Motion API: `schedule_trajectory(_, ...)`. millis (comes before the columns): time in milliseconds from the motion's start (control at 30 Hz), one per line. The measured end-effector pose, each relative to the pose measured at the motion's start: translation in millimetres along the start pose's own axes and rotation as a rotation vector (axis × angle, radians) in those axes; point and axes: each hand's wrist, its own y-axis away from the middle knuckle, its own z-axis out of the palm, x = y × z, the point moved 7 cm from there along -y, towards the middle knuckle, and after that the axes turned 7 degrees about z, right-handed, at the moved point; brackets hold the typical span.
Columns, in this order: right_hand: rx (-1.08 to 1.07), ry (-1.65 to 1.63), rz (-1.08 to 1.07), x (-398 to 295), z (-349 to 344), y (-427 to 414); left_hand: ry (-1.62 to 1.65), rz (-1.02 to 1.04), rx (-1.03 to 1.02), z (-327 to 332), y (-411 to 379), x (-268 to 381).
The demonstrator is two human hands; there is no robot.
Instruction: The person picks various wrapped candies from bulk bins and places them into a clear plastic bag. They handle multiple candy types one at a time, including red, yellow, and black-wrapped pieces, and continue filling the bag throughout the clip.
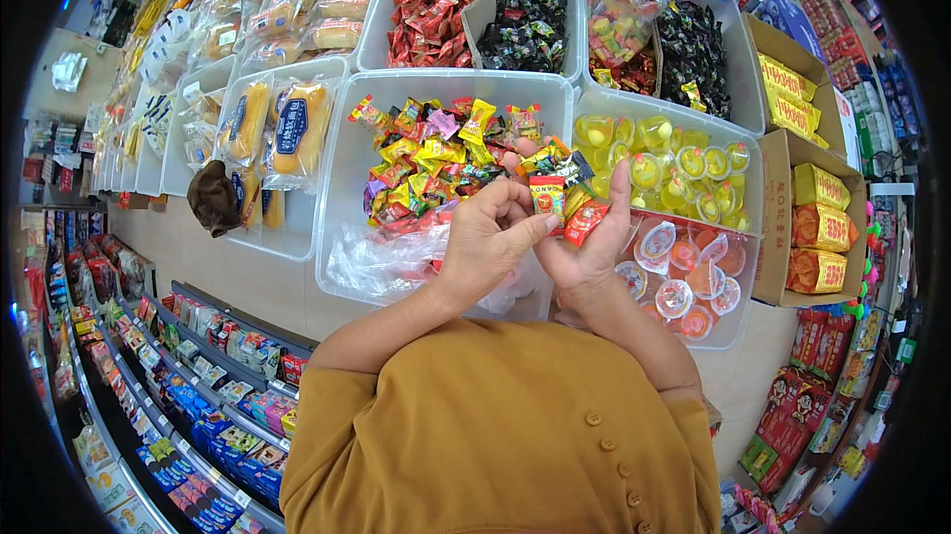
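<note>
My left hand point(490, 226) pinches a small wrapped candy point(547, 194) in a yellow, red and blue wrapper between thumb and fingers. My right hand point(583, 255) lies palm up beside it, cupped around several wrapped candies, among them a red packet point(585, 222) and some with yellow and dark wrappers. Both hands hover over the front of a clear plastic bin point(338, 162). Mixed candies point(423, 155) in yellow, red and purple wrappers fill its middle. Crumpled clear plastic bags point(379, 259) lie at its near side, partly covered by my left forearm.
Cups of yellow jelly point(687, 162) and pink jelly point(676, 296) share the bin at right. Behind stand bins of red candies point(438, 6) and black candies point(524, 21). Packaged bread point(297, 125) is at left, cardboard boxes point(773, 237) at right. Store shelves point(223, 400) curve along the lower left.
</note>
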Motion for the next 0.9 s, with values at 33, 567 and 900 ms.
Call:
schedule_trajectory(33, 0.003, 0.005, -0.004, 0, 0, 0, 0.027, 0.027, 0.005, -1, 0, -2)
schedule_trajectory(567, -0.011, -0.029, 0.074, 7, -3, 0, 0.187, 0.043, 0.004, -7, 3, 7)
schedule_trajectory(900, -0.043, -0.066, 0.101, 8, -3, 0, 0.162, 0.04, 0.008, -10, 5, 9)
